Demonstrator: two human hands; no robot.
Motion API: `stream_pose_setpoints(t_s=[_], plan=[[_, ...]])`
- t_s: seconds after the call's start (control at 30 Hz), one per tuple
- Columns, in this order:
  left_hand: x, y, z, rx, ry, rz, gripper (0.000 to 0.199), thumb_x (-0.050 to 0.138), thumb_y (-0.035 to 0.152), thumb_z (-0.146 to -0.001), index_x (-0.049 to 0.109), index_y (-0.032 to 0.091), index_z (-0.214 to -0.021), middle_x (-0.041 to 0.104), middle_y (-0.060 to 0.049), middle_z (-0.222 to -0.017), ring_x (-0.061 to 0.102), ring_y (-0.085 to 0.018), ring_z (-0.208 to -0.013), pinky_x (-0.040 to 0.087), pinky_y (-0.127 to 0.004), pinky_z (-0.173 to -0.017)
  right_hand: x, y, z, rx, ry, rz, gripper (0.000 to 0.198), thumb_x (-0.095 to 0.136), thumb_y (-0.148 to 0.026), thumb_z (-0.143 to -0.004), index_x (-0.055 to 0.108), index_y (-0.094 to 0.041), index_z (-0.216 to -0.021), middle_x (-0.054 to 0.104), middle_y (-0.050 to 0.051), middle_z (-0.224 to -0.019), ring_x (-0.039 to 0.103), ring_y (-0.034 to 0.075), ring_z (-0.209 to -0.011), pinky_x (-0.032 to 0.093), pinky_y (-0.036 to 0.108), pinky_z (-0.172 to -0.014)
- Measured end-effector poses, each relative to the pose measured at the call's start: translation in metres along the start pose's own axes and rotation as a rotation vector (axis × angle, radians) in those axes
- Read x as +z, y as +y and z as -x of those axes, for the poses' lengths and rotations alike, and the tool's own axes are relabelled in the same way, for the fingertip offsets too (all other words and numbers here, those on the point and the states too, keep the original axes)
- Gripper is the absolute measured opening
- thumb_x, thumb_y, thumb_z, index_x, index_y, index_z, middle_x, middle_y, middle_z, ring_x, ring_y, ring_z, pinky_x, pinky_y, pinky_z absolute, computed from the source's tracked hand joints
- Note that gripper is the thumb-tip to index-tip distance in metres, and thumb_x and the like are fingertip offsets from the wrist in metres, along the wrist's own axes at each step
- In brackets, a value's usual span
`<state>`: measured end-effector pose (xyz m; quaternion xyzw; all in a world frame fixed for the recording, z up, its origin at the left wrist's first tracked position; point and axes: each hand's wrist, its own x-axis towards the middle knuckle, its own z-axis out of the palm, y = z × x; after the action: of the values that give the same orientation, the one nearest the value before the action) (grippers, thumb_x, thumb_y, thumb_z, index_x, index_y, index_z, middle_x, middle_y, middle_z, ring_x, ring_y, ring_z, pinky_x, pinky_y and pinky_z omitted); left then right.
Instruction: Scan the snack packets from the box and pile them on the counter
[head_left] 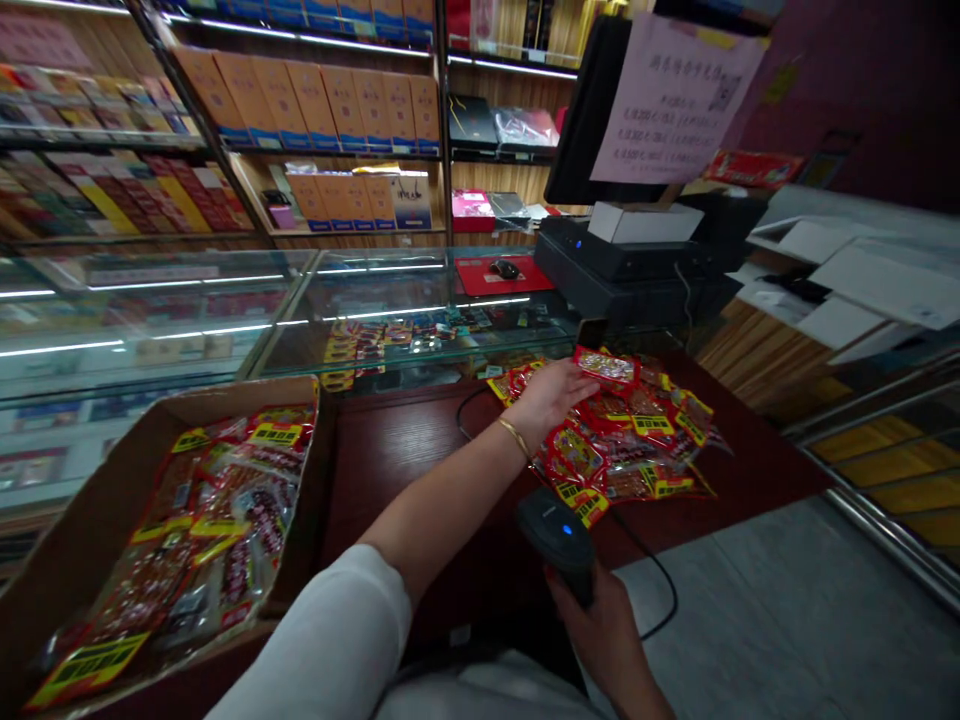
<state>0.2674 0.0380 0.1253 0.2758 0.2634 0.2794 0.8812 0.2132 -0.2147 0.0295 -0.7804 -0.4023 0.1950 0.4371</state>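
Note:
My left hand (553, 392), with a gold bangle at the wrist, stretches over a pile of snack packets (630, 440) on the dark red table. Its fingers are closed on the near edge of a red snack packet (609, 368), raised at the back of the pile. Low in the view, my right hand (600, 625) wraps round the handle of a black barcode scanner (555, 530). The scanner's blue light is lit, and its head points toward the pile. The right fingertips are partly hidden behind the handle.
An open cardboard box (319, 440) of similar packets stands at left. Behind the table (390, 440) is a glass display counter (360, 290). A cash register (637, 270) with a monitor stands at the back right. The scanner's cable (667, 575) hangs past the table's near edge.

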Motion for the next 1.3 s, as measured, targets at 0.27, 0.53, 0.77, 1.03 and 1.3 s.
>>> stream_pose_setpoints(t_s=[0.27, 0.53, 0.77, 1.03, 1.3], plan=[[-0.053, 0.011, 0.101, 0.172, 0.009, -0.220, 0.034, 0.067, 0.016, -0.085, 0.063, 0.017, -0.118, 0.071, -0.013, -0.119, 0.070, -0.017, -0.094, 0.054, -0.027, -0.079, 0.006, 0.003, 0.001, 0.032, -0.022, 0.018, 0.043, 0.061, -0.062, -0.085, 0.072, -0.022, -0.073, 0.070, 0.005, -0.057, 0.072, 0.028, -0.064, 0.055, 0.032, -0.060], [-0.186, 0.106, 0.269, 0.508, 0.454, -0.959, 0.028, 0.070, 0.038, -0.083, 0.076, 0.019, -0.101, 0.077, -0.009, -0.103, 0.070, -0.023, -0.095, 0.053, -0.035, -0.092, 0.025, 0.002, -0.024, -0.108, -0.229, 0.021, 0.041, 0.062, -0.061, -0.086, 0.073, -0.022, -0.085, 0.076, 0.006, -0.069, 0.073, 0.026, -0.064, 0.057, 0.031, -0.065], [-0.304, 0.191, 0.329, 0.327, 1.040, -1.645, 0.043, 0.056, 0.046, -0.082, 0.075, 0.020, -0.111, 0.079, -0.009, -0.104, 0.072, -0.029, -0.097, 0.052, -0.036, -0.087, 0.035, 0.007, -0.032, -0.168, -0.217, 0.115, 0.045, 0.060, -0.063, -0.088, 0.076, -0.022, -0.091, 0.078, 0.008, -0.071, 0.075, 0.028, -0.065, 0.060, 0.032, -0.066], [-0.318, 0.192, 0.297, 0.242, 0.705, -2.061, 0.049, 0.049, 0.034, -0.089, 0.066, 0.017, -0.132, 0.071, -0.014, -0.129, 0.067, -0.031, -0.117, 0.048, -0.040, -0.102, 0.037, 0.003, -0.032, -0.175, -0.228, 0.165, 0.050, 0.057, -0.068, -0.086, 0.076, -0.022, -0.086, 0.077, 0.009, -0.067, 0.076, 0.029, -0.061, 0.061, 0.034, -0.064], [-0.285, 0.188, 0.286, 0.217, 0.452, -2.289, 0.038, 0.053, 0.010, -0.083, 0.071, 0.021, -0.115, 0.071, -0.011, -0.123, 0.061, -0.028, -0.122, 0.044, -0.044, -0.110, 0.034, 0.008, -0.032, -0.188, -0.230, 0.160, 0.047, 0.058, -0.065, -0.087, 0.076, -0.021, -0.087, 0.079, 0.010, -0.070, 0.077, 0.029, -0.063, 0.061, 0.033, -0.062]])
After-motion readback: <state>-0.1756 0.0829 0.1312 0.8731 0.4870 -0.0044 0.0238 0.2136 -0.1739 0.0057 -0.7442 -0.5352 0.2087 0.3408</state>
